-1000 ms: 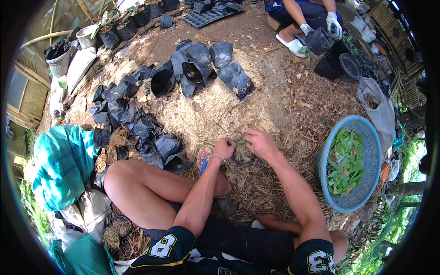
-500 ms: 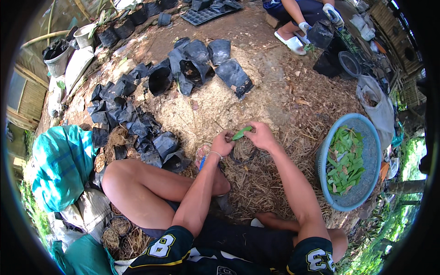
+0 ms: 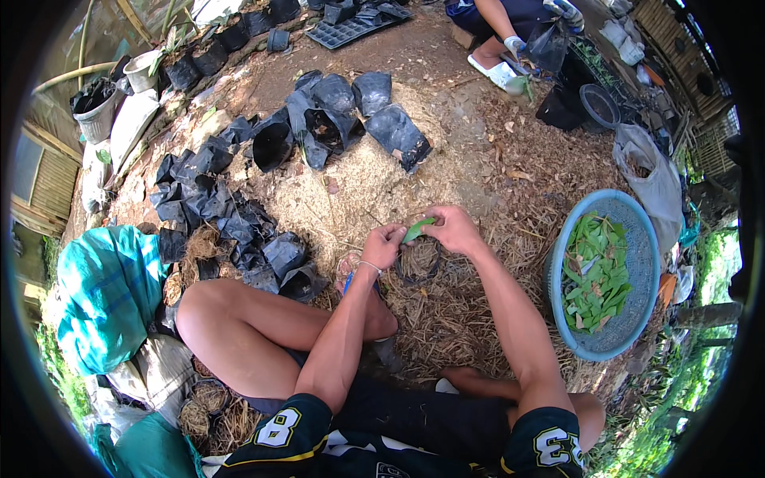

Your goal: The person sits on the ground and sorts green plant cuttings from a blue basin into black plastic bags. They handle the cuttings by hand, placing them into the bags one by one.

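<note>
A green leaf (image 3: 416,231) is stretched between my two hands, in front of my bent legs. My left hand (image 3: 384,245), with a band round the wrist, pinches its left end. On the other end, the fingers of my right hand (image 3: 453,229) are closed. Right below the leaf stands a small dark-rimmed bag (image 3: 419,263) filled with straw-like fibre. At my right, a blue basin (image 3: 640,311) contains a heap of loose green leaves (image 3: 596,275).
Black plastic bags (image 3: 267,143) lie in an arc ahead and to the left. Dry straw (image 3: 454,334) covers the ground around me. A teal sack (image 3: 107,295) sits at my left. At the far right, another person's gloved hand (image 3: 514,44) is near a black bag.
The leaf stays between my hands, slightly more tilted. The whole view has shifted a little. The other person's hands and black bag have moved.
</note>
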A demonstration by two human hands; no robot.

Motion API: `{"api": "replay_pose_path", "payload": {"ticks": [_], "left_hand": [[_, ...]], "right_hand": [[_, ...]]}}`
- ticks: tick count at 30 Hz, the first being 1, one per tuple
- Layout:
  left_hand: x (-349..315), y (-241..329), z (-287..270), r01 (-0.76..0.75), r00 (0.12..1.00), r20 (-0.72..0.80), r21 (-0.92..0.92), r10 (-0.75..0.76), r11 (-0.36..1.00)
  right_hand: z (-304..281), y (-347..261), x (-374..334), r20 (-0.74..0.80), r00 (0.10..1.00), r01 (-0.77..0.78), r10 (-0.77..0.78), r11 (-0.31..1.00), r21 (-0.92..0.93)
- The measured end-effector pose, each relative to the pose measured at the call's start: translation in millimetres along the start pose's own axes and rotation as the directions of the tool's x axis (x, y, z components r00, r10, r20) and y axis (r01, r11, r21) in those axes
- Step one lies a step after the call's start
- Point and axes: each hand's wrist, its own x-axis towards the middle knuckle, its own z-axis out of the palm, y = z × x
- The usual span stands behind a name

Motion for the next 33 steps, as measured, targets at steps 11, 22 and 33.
{"api": "replay_pose_path", "payload": {"ticks": [11,22,33], "left_hand": [[-2.9,-37.4,-6.8,0.089,0.991,-0.133,0.469,-0.029,0.879],[-5.1,-37.6,-3.2,0.133,0.984,-0.169,0.501,-0.054,0.855],[-7.0,-30.9,-3.7,0.185,0.978,-0.170,0.469,-0.117,0.863]], "right_hand": [[19.9,15.6,-4.9,0.041,0.844,0.499,-0.535,0.756,-0.423],[40.4,32.0,-6.4,-0.012,0.771,0.575,-0.637,0.704,-0.418],[60.6,38.1,-0.3,0.006,0.729,0.614,-0.685,0.650,-0.447]]}}
